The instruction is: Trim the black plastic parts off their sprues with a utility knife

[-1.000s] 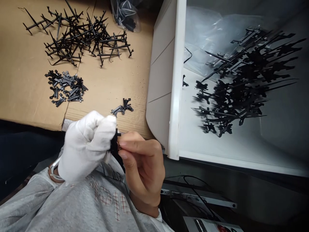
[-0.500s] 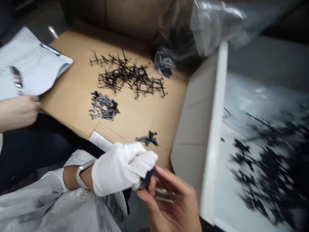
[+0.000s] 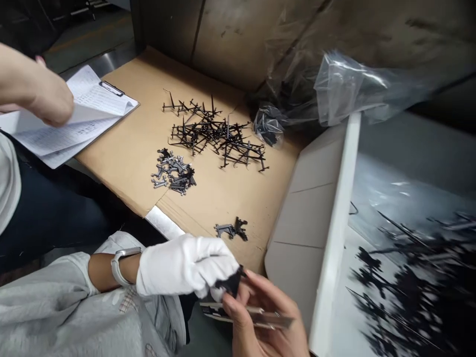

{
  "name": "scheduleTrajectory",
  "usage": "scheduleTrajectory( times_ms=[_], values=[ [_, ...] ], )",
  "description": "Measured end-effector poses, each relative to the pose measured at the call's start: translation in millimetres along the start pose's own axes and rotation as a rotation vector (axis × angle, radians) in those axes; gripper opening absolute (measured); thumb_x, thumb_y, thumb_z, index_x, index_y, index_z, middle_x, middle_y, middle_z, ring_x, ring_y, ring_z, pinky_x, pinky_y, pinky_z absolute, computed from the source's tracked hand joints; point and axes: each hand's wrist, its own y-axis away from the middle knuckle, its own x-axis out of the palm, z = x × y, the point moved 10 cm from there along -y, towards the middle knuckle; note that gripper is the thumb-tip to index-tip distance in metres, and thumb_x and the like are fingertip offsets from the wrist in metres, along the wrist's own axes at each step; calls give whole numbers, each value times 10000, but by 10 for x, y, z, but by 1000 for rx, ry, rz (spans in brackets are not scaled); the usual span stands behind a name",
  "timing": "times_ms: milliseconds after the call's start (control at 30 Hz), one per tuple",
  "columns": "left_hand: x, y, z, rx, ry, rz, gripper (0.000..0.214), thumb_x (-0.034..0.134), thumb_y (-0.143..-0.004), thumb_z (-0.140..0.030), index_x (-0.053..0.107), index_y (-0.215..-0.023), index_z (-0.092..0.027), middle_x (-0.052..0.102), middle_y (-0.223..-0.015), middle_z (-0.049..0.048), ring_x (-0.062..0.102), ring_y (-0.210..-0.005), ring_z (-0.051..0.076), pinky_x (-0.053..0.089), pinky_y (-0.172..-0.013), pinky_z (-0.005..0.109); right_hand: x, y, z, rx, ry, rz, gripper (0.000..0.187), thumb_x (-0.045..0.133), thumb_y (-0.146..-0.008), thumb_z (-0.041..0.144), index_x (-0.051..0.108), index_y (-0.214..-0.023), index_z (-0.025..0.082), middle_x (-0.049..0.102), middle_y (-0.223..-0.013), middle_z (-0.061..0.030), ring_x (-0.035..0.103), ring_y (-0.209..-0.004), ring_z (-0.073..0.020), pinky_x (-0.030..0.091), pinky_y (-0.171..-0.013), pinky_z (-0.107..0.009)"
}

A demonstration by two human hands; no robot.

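A left hand (image 3: 186,267) in a white cotton glove has its fingers pressed together, pinching a small black plastic piece (image 3: 231,282) at the fingertips. A bare right hand (image 3: 260,322) meets it from the near side, its fingers curled around a slim flat steel tool (image 3: 256,313), perhaps a caliper, which lies just below the pinched piece; whether the two touch cannot be told. A pale smartwatch (image 3: 121,265) sits on the left wrist, above a grey sweatshirt (image 3: 44,312).

Just beyond the gloved fingertips, a small cluster of black plastic pieces (image 3: 231,230) lies on a tan corrugated cardboard sheet (image 3: 122,158). Farther from the fingers is a heap of short forked black pieces (image 3: 173,173), and past it a loose tangle of long spiked black pieces (image 3: 215,134). Beyond those, a clear plastic bag (image 3: 268,126) holds more black parts. To the right of the fingers, a white-rimmed bin (image 3: 336,238) holds a blurred mass of black pieces (image 3: 405,277). The pieces lie in these separate lots, with only one in the fingers.

Far to the left of the fingers, another person's hand (image 3: 44,89) lifts the pages on a clipboard (image 3: 92,99). A brown wall panel (image 3: 238,39) stands behind the cardboard, with grey floor (image 3: 85,39) at the upper left.
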Motion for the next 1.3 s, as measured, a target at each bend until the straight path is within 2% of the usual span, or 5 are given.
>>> scheduleTrajectory(
  times_ms=[300, 433, 567, 1067, 1300],
  values=[
    [-471, 177, -394, 413, -870, -151, 398, 388, -1084, -303, 643, -804, -179, 618, -756, 14, 535, -693, 135, 400, -702, 271, 227, -14, -30, 42, -45, 84, 202, 754, -931, 219, 748, -1132, 240, 661, -723, 47, 622, -603, -105, 498, -564, -196],
    [-1211, 178, -575, 89, -1436, -675, 445, 329, -1079, -335, 712, -937, -160, 702, -941, 122, 662, -902, 273, 401, -773, 383, 223, 17, -169, 119, -3, 107, 241, 655, -1013, 328, 711, -1234, 250, 668, -811, 20, 652, -666, -121, 495, -556, -206],
    [-1467, 69, -567, -290, -1768, -726, 516, 298, -1110, -425, 731, -1036, -153, 722, -1064, 173, 689, -1058, 388, 301, -713, 416, 200, 7, -276, 151, 261, 144, 327, 583, -1044, 458, 724, -1199, 207, 667, -841, -24, 661, -720, -175, 557, -628, -279],
    [-1457, 300, -693, -176, -1719, -940, 513, 292, -1081, -267, 714, -1355, -166, 761, -1184, 195, 724, -1071, 405, 428, -765, 464, 452, -426, -446, 61, 635, 114, 335, 499, -1027, 419, 677, -1174, 177, 685, -1046, -152, 698, -968, -307, 607, -897, -459],
    [-1111, 379, -589, 392, -679, -789, 401, 528, -1008, -456, 725, -1194, -160, 759, -1021, 77, 686, -890, 186, 539, -969, 348, 284, -373, -340, 167, 162, 89, 270, 734, -877, 406, 697, -1054, 204, 598, -808, 7, 552, -582, -135, 528, -535, -266]
  ],
)
